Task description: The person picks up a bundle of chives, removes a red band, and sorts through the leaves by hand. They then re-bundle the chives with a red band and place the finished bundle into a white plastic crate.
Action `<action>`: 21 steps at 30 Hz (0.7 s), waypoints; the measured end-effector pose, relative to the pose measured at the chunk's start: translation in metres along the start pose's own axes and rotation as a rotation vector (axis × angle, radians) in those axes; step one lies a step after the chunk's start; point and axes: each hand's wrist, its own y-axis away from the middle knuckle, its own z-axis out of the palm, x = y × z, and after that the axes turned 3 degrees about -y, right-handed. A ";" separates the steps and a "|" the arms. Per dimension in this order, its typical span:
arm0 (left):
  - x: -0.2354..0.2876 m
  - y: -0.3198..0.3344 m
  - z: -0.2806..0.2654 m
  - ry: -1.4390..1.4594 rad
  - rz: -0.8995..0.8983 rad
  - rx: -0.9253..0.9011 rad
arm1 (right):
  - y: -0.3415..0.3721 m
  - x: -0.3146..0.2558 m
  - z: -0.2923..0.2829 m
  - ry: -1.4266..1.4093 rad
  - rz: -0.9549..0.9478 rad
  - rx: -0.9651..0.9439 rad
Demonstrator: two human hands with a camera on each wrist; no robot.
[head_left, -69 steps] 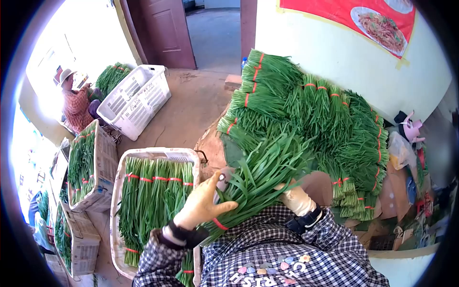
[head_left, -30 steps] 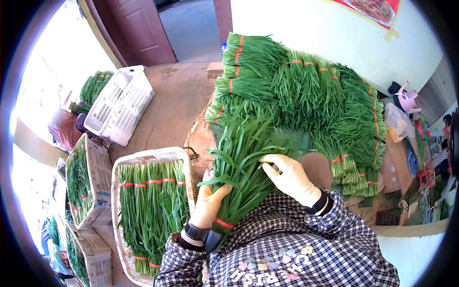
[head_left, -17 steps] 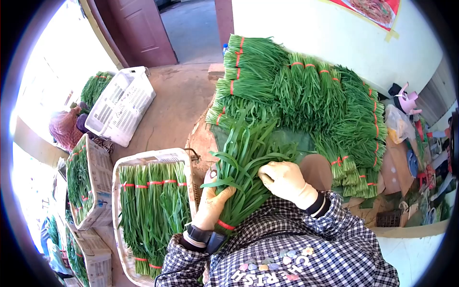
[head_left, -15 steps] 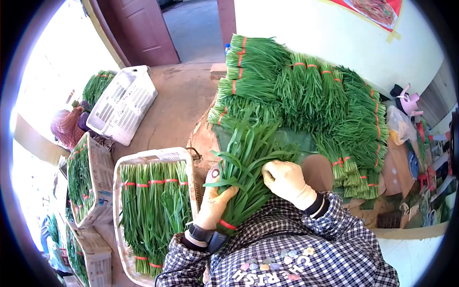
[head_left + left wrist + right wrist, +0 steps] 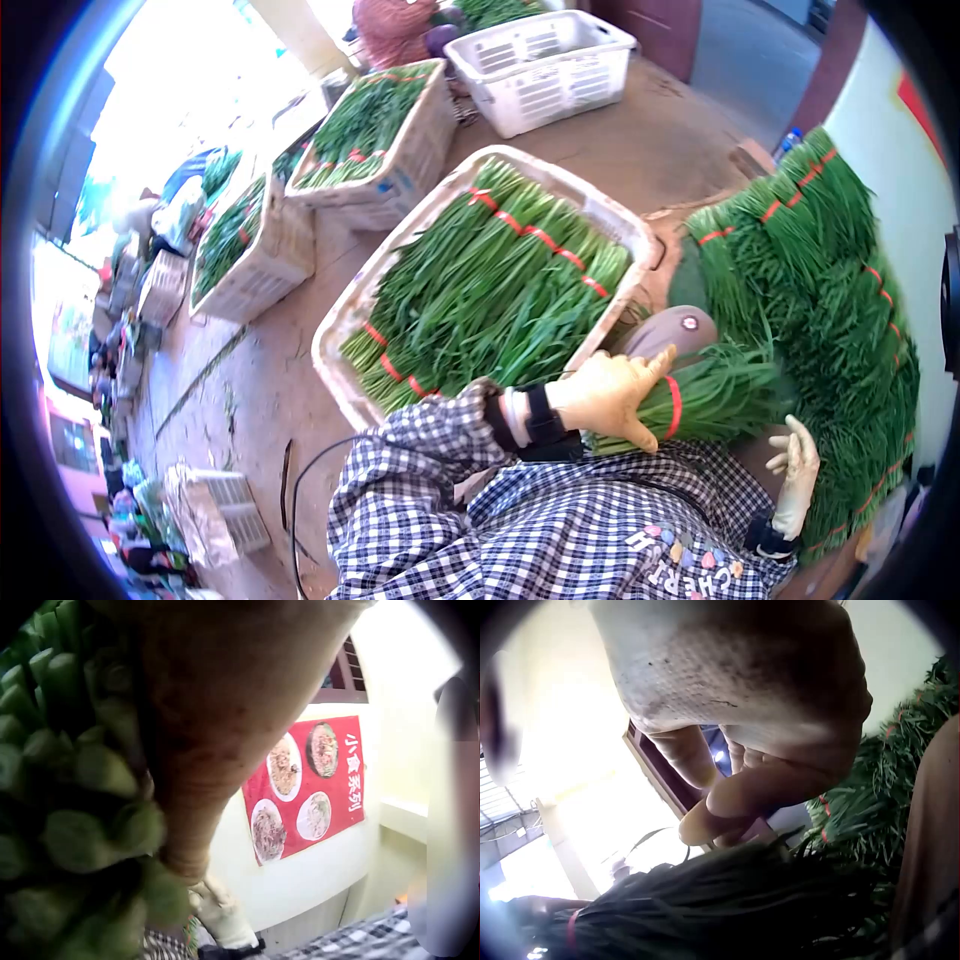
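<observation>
My gloved left hand (image 5: pixel 610 395) grips a bundle of long green leaves, like garlic chives (image 5: pixel 735 390), near its red band (image 5: pixel 674 405). The bundle lies sideways over my lap, leaf tips to the right. Its cut stem ends (image 5: pixel 82 832) fill the left of the left wrist view. My gloved right hand (image 5: pixel 795 475) is raised beside the leafy end, fingers apart and loosely bent. In the right wrist view this right hand (image 5: pixel 750 742) hangs above the leaves (image 5: pixel 705 900) with its thumb and fingers near each other.
A white crate (image 5: pixel 335 370) of banded bundles stands just left of my lap. Two more filled crates and a white basket (image 5: pixel 550 95) stand farther off. Stacked bundles (image 5: pixel 840 330) rise on the right. A rounded grey shape with a badge (image 5: pixel 670 335) sits beside the crate.
The head view has swung left. My right hand has come away from the leaves and its fingers have loosened. The bundle, still in my left hand, now points right instead of forward.
</observation>
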 end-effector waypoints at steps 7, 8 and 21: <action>-0.040 0.012 -0.008 0.570 -0.062 0.010 | -0.016 -0.045 0.050 -0.018 -0.159 -0.050; -0.043 0.018 -0.021 0.640 -0.088 -0.008 | -0.019 -0.050 0.051 -0.014 -0.176 -0.027; -0.135 0.224 -0.052 0.335 -0.283 0.596 | -0.035 -0.072 0.093 -0.027 -0.214 -0.212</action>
